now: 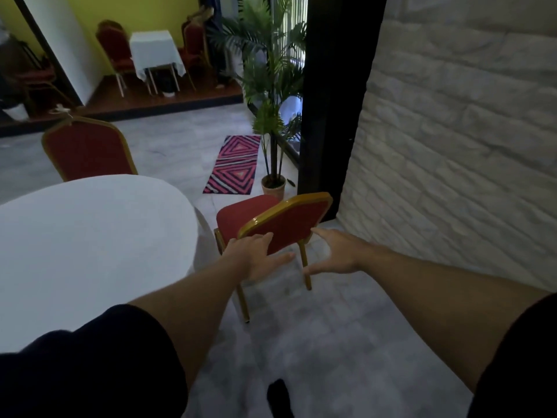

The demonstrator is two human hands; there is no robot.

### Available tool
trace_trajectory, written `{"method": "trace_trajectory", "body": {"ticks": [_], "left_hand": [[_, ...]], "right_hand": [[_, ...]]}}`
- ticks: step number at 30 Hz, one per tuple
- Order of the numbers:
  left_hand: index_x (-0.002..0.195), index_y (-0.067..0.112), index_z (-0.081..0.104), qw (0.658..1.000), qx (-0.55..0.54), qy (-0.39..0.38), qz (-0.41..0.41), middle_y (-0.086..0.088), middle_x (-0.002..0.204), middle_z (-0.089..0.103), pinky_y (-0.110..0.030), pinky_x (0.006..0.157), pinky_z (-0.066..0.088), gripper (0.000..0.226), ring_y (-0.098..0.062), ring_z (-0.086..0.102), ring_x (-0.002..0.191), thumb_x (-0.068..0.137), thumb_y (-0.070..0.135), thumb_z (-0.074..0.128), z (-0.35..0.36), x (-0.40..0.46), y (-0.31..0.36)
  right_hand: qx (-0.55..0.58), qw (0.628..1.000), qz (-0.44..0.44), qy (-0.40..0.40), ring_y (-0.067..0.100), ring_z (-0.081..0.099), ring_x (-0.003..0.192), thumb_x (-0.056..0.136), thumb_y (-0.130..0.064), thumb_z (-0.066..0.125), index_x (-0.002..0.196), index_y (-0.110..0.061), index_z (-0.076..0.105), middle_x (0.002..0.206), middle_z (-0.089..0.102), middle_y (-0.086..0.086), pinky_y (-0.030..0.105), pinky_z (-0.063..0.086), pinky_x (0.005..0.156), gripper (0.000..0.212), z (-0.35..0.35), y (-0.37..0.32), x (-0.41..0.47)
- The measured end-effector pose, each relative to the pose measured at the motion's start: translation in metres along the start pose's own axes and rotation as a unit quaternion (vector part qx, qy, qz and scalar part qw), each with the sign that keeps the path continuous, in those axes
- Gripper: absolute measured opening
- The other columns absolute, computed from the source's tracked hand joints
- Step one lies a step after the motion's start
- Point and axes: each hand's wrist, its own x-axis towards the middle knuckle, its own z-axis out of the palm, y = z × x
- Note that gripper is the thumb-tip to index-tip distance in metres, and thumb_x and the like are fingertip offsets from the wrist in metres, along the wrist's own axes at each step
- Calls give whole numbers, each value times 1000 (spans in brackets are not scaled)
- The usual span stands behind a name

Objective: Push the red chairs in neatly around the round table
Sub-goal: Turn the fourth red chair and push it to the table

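A round table point(90, 236) under a white cloth fills the left. To its right stands a red chair point(289, 221) with a gold frame, its back towards me and its seat angled away from the table. My left hand point(256, 257) is open, fingers spread, at the left edge of the chair's back. My right hand point(334, 253) is open just off the back's right edge. Neither hand grips the chair. A second red chair point(87, 149) stands tucked in at the table's far side.
A white brick wall point(452, 146) runs close on the right, with a black pillar point(331, 116) beside it. A potted palm point(272, 182) and a striped rug point(235, 164) lie beyond the chair. A raised platform at the back holds a small table point(155, 52) and more chairs.
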Motion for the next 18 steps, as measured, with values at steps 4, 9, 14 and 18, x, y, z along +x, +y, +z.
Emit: {"method": "trace_trajectory", "body": {"ticks": [4,9,14,18], "left_hand": [[163,26,29,999,-12,41,4,-5,164,42,-62,118,30,114,-32,41,147,76,100,23,-5,69,-5],[167,26,12,999,-12,5,-30,-6,174,20,-63,123,13,111,-37,19,158,82,94,35,-17,146,-23],[167,22,11,997,-41,-38,-58,-9,172,24,-64,124,16,114,-39,25,155,83,92,38,-14,211,-49],[150,24,47,994,-50,-81,-60,-5,136,60,-61,116,34,70,-33,57,127,92,64,56,0,241,-52]], "right_hand": [[-14,1000,14,20,28,24,159,74,-75,79,168,-25,11,175,19,7,48,31,124,127,-27,14,53],[-18,999,3,27,26,32,154,69,-73,84,167,-23,21,171,30,5,46,36,120,127,-59,29,136],[-52,998,-18,20,29,29,154,66,-74,85,167,-23,20,170,30,6,52,28,123,130,-76,33,217],[-81,995,-37,-33,31,38,149,63,-69,89,164,-29,28,166,39,5,53,34,120,125,-73,41,265]]}}
